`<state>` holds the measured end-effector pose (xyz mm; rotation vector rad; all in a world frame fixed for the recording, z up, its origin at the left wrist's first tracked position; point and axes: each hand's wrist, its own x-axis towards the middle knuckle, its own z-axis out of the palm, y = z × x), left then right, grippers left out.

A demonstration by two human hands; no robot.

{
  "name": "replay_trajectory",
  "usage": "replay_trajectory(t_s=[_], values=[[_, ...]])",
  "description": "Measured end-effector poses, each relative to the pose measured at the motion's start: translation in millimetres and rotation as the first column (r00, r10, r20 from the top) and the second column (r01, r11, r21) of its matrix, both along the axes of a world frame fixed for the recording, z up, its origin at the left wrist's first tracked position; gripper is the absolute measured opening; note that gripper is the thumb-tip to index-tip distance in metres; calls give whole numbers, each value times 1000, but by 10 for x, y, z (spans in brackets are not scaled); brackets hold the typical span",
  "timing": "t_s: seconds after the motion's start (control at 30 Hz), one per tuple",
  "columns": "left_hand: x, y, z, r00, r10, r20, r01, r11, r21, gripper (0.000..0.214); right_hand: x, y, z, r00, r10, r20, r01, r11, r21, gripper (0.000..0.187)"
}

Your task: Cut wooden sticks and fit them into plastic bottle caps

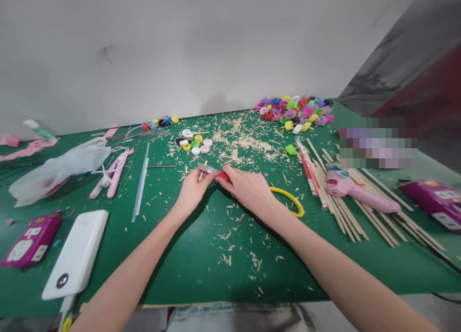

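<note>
My left hand (192,192) is closed in a pinch on a short wooden stick (201,174), whose end sticks up past the fingers. My right hand (250,187) grips a craft knife (224,176) by its red handle, with the metal blade pointing left across the stick. The two hands nearly meet above the middle of the green table (201,260). Pale wood shavings (248,142) lie scattered beyond and below the hands. Just past them sits a small group of plastic bottle caps (195,144). A yellow ring (300,207) lies partly behind my right wrist.
Colourful caps (293,112) are heaped at the back right. Wooden sticks (345,219) lie at the right under a pink glue gun (360,193), near a purple power strip (432,197). On the left are a plastic bag (61,166), pink hair straightener (115,176) and white power bank (77,255).
</note>
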<state>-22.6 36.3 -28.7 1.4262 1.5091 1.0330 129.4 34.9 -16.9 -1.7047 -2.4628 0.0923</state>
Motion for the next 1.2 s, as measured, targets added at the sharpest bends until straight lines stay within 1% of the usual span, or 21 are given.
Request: replay_trajectory(t_s=[0.07,0.17,0.23,0.37,0.47,0.57,0.67,0.77,0.87,0.93,1.03,1.2], values=[[-6,19,-14,999,12,-32,-11,1000,8,26,-17,-23,12,999,-20,46,20,1000,-1,37],[-7,36,-3,996,21,-89,-22,1000,-11,30,-70,-90,21,988,-106,113,103,994,25,41],[0,38,24,993,21,-119,-25,999,-31,32,-109,-139,16,981,-145,126,138,988,64,41],[24,28,72,987,20,-157,-29,998,-54,35,-173,-195,-15,975,-180,129,161,976,146,38],[44,15,67,976,86,-199,-86,996,9,41,-210,-184,-45,964,-246,105,231,963,136,39],[41,6,32,971,135,-195,-122,989,78,43,-206,-139,-68,957,-281,68,271,955,124,42],[11,5,-5,989,81,-126,-79,997,23,42,-158,-90,-67,969,-243,31,237,962,137,40],[-14,4,-20,999,21,-38,-22,999,-26,40,-109,-60,-47,991,-134,-6,134,981,138,35],[-7,-3,-4,999,7,37,-6,999,-38,36,-89,-51,-22,1000,-18,-21,21,991,135,30],[6,-10,11,997,3,78,0,999,-43,31,-86,-52,-4,1000,24,-15,-22,993,118,29],[14,-17,16,994,-4,105,8,999,-37,26,-77,-55,30,999,30,16,-31,997,73,29],[1,-7,-3,995,-43,93,44,999,-5,31,-76,-62,58,992,2,129,-5,1000,19,35]])
